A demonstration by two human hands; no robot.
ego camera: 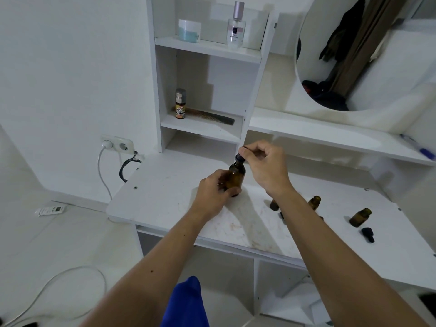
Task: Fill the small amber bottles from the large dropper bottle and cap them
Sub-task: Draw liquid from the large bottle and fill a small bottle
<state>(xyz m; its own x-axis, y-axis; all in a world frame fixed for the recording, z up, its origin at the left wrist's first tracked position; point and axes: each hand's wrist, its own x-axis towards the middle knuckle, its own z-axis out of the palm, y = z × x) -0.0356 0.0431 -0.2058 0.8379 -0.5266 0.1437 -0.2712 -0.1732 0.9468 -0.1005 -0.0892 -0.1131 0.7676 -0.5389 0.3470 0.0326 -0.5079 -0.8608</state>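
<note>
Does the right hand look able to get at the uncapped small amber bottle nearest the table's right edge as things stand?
Probably not at once: the right hand is pinching the large bottle's dropper cap. The path to that small bottle looks open once it lets go.

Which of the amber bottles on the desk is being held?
The large bottle, farthest left: the left hand grips its body and the right hand pinches its dropper cap. The small ones stand untouched.

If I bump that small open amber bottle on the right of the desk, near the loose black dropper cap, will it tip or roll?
The small amber bottle stands upright, narrow and tall, so it probably tips easily. Its round body would likely roll across the flat desk. With its mouth open, any contents could spill.
</note>
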